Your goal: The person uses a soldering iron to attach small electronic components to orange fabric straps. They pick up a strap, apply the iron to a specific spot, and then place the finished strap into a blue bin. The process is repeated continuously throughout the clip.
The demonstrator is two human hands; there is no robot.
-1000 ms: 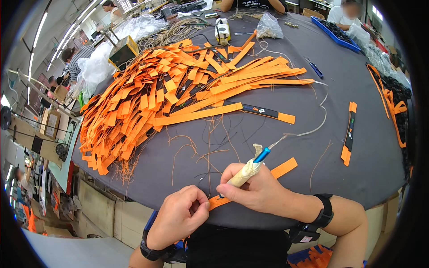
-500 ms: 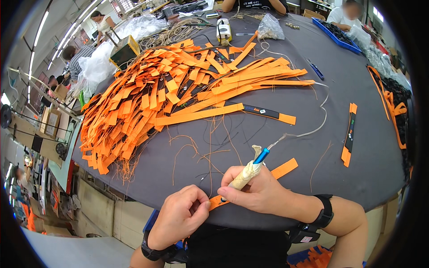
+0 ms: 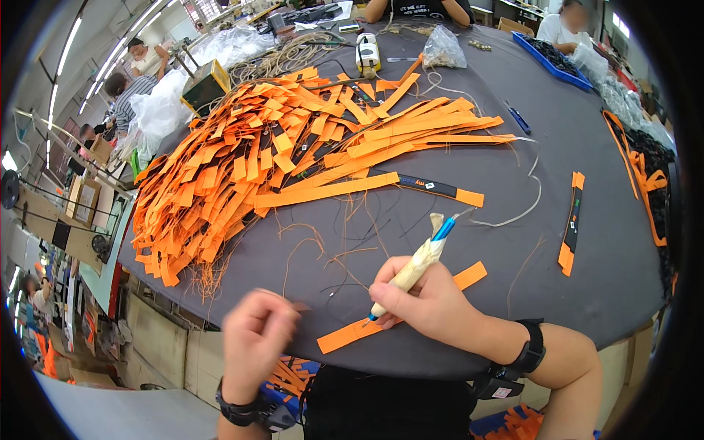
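My right hand (image 3: 422, 293) is closed around a corded pen-like tool (image 3: 416, 265), wrapped in cream tape with blue showing at both ends. The tool slants down to the left, its thin tip at an orange strap (image 3: 345, 337). That strap lies near the table's front edge and passes under my right hand, its far end (image 3: 471, 274) showing beyond. Left of the strap and apart from it, my left hand (image 3: 257, 330) is raised and slightly blurred. Its fingers are pinched together, with a small brownish sliver at the fingertips that I cannot make out.
A big heap of orange straps (image 3: 213, 183) covers the table's left side. One black-and-orange strap (image 3: 572, 224) lies to the right. Loose threads (image 3: 293, 253), a blue cutter (image 3: 519, 117), a clear bag (image 3: 444, 48) and a blue tray (image 3: 551, 62) are around. Other people sit beyond.
My left hand has come off the strap's near end and moved left, uncovering that end. The tool in my right hand has shifted slightly right and up.
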